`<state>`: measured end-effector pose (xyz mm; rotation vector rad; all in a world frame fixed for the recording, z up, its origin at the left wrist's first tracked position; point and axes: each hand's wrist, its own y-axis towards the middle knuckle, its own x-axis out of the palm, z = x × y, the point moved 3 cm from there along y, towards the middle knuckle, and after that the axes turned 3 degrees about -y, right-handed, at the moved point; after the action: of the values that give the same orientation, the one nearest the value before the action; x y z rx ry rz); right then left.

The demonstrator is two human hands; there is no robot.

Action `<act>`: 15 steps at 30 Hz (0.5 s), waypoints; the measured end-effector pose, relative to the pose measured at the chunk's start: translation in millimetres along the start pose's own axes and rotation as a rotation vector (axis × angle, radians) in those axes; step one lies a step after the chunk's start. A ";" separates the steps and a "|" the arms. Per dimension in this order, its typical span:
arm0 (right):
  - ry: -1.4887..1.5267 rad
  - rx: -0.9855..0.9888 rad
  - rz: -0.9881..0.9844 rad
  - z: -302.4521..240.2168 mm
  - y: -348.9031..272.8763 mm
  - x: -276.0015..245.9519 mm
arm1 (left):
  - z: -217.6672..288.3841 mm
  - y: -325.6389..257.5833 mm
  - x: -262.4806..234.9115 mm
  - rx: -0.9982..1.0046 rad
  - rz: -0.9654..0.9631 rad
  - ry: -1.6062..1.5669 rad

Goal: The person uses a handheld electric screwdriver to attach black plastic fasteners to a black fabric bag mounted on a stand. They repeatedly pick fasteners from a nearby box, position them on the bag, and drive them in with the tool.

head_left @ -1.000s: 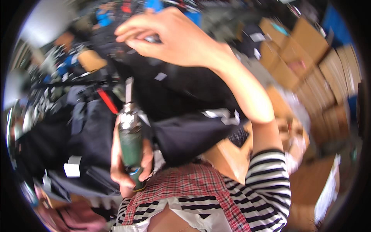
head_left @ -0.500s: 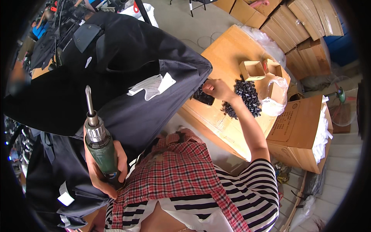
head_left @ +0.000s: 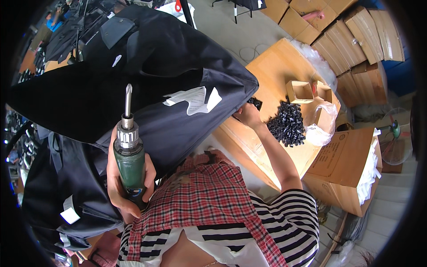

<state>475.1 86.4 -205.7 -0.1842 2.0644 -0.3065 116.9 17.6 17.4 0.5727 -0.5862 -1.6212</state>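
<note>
My left hand (head_left: 149,173) is wrapped around a green electric screwdriver (head_left: 130,167), its metal bit pointing up and away from me. Black fabric (head_left: 178,58) with white labels (head_left: 193,100) spreads beyond it, rising to a corner on the right. At that corner's lower edge is my right hand (head_left: 250,115), fingers curled in; what they hold is hidden. Just behind the hand, a small black tray (head_left: 255,103) shows partly past the fabric. A pile of small black plastic parts (head_left: 287,124) lies to the right on a cardboard-topped surface (head_left: 267,58).
Two small open cardboard boxes (head_left: 300,92) and a clear plastic bag (head_left: 321,127) stand beside the pile. A large carton (head_left: 340,162) with white pieces is at right. Stacked cartons (head_left: 342,49) and a fan (head_left: 395,129) are farther off. More black fabric (head_left: 44,187) hangs at left.
The view has shifted slightly. My right hand has drawn in against the fabric's edge, its fingers lower beside the black tray. My left hand still grips the screwdriver, now more upright.
</note>
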 end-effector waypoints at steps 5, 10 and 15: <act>0.079 -0.038 0.003 15.2 2.9 6.9 | 0.5 -0.1 20.1 -0.045 0.626 -0.221; 0.712 -0.248 0.462 0.3 -22.1 -124.3 | 1.3 -6.6 41.8 -0.034 0.883 -0.230; 0.799 -0.731 0.573 -163.3 -94.4 -202.4 | 22.0 26.7 59.7 -0.206 1.043 -0.139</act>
<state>431.9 71.0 67.1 0.1287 2.8131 0.8730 114.9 -43.6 49.4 -0.0410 -0.6523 -0.7088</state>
